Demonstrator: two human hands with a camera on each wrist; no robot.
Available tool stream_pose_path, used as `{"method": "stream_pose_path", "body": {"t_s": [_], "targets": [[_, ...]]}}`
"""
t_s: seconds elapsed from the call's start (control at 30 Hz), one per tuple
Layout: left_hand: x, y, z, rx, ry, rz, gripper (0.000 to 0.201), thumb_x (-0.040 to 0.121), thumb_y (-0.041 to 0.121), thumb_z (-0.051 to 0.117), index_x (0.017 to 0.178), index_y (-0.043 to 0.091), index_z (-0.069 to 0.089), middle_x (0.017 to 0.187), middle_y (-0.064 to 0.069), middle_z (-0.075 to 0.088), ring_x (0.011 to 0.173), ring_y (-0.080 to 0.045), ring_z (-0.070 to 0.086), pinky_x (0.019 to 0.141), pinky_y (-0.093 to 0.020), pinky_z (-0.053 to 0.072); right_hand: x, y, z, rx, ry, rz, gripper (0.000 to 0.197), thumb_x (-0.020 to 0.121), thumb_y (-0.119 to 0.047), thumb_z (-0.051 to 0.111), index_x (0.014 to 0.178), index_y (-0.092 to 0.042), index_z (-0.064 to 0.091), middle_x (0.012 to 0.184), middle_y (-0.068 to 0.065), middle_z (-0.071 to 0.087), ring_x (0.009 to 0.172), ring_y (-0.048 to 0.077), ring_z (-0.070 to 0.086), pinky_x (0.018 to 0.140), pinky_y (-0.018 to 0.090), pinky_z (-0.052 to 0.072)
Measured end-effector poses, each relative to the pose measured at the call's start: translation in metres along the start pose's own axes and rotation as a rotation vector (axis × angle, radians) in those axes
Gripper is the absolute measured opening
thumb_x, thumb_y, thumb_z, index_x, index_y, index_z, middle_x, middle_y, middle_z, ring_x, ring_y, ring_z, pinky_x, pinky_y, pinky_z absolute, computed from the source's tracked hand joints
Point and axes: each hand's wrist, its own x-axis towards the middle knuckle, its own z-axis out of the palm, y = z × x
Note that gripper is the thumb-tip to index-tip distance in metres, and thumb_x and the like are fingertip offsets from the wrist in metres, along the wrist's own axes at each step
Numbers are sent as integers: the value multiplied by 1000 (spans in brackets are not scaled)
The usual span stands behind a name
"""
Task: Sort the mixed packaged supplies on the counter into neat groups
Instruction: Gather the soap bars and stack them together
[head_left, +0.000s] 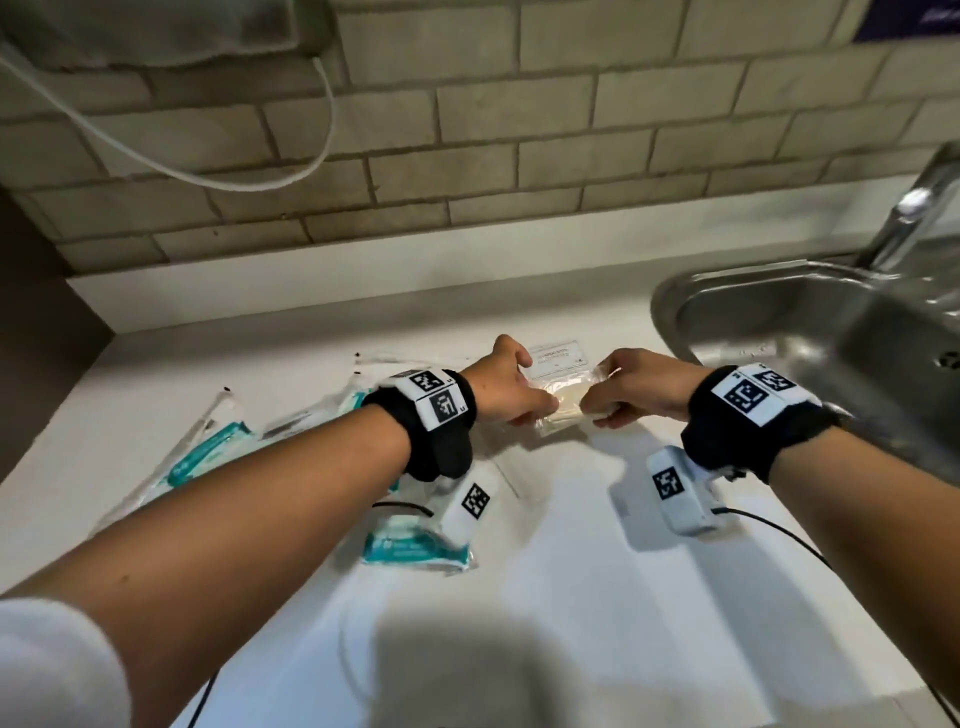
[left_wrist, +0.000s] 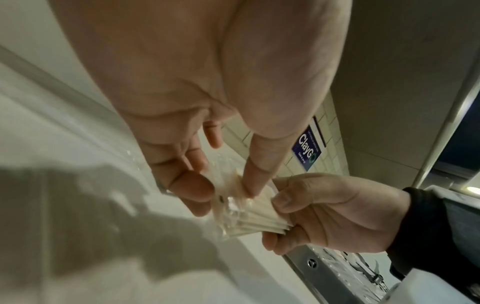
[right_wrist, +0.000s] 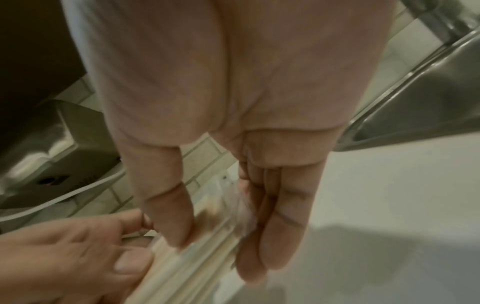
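Both hands hold one small clear packet of cream gauze pads (head_left: 569, 410) just above the white counter (head_left: 597, 597). My left hand (head_left: 511, 387) pinches its left end between thumb and fingers, and my right hand (head_left: 631, 387) pinches the right end. In the left wrist view the packet (left_wrist: 249, 214) shows as a stack of thin cream pads in crinkled plastic. The right wrist view shows the same packet (right_wrist: 197, 244), blurred. A flat packet with a white label (head_left: 558, 358) lies behind the hands. Teal and white pouches (head_left: 208, 457) are heaped at the left, one more (head_left: 415, 545) under my left forearm.
A steel sink (head_left: 810, 322) with a tap (head_left: 909, 218) takes up the right side, its rim close to my right wrist. A tiled wall (head_left: 467, 156) backs the counter, with a white cable (head_left: 208, 176) hanging across it. A dark panel (head_left: 36, 312) bounds the left.
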Motion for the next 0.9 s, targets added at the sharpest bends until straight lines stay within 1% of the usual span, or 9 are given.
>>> {"method": "stream_pose_path", "body": {"t_s": [0.1, 0.23, 0.4, 0.5, 0.6, 0.7, 0.77, 0.83, 0.9], "targets": [[20, 0, 15, 28, -8, -52, 54, 79, 25, 75, 113, 14, 34, 88, -3, 64, 67, -20, 60, 61, -30, 47, 10, 12, -7, -61, 13, 28, 13, 82, 0, 67, 84, -5, 55, 82, 13, 63, 73, 22, 64, 81, 32, 56], [34, -5, 23, 38, -4, -98, 53, 78, 25, 75, 110, 15, 34, 80, 1, 58, 66, -20, 58, 64, -31, 47, 21, 20, -8, -87, -4, 57, 13, 83, -1, 66, 77, -6, 55, 72, 11, 62, 66, 21, 64, 75, 28, 56], [43, -9, 21, 3, 6, -159, 50, 78, 22, 75, 104, 15, 33, 73, -3, 59, 63, -24, 60, 62, -34, 49, 35, 17, -8, -123, -26, 100, 12, 77, -7, 69, 73, -7, 57, 75, 15, 64, 72, 28, 67, 87, 38, 56], [48, -10, 15, 18, -11, -187, 51, 77, 22, 75, 104, 15, 33, 73, -6, 62, 60, -25, 60, 58, -34, 49, 42, 12, -7, -138, -50, 118, 9, 76, -6, 68, 76, -6, 58, 76, 16, 63, 69, 26, 65, 84, 34, 56], [52, -9, 11, 28, -18, -209, 52, 74, 22, 76, 102, 15, 33, 74, -8, 61, 57, -25, 58, 59, -36, 48, 48, 8, -7, -217, -71, 129, 10, 75, -7, 66, 67, -8, 59, 69, 12, 65, 63, 22, 65, 75, 29, 57], [53, -9, 10, 55, -14, -211, 48, 76, 20, 74, 99, 14, 33, 72, -7, 60, 44, -16, 54, 46, -25, 44, 51, 6, -9, -247, -87, 137, 16, 74, -7, 66, 60, -9, 59, 60, 9, 63, 56, 20, 63, 63, 22, 53], [52, -9, 10, 76, -7, -206, 44, 77, 21, 73, 99, 15, 35, 75, -5, 58, 46, -12, 53, 41, -19, 41, 51, 5, -9, -251, -104, 152, 15, 73, -7, 66, 60, -9, 58, 59, 9, 62, 53, 20, 60, 57, 21, 49], [54, -9, 10, 141, -14, -190, 45, 75, 27, 73, 100, 16, 37, 79, -3, 59, 55, -14, 55, 48, -22, 43, 51, 4, -9, -283, -105, 166, 12, 72, -10, 66, 62, -9, 60, 58, 9, 63, 48, 18, 57, 52, 19, 46], [56, -9, 7, 219, -32, -171, 47, 74, 34, 72, 101, 16, 39, 82, -2, 61, 65, -16, 58, 57, -25, 45, 52, 2, -10, -359, -95, 168, 9, 69, -18, 68, 65, -10, 67, 59, 7, 67, 46, 16, 56, 52, 20, 45]]}}
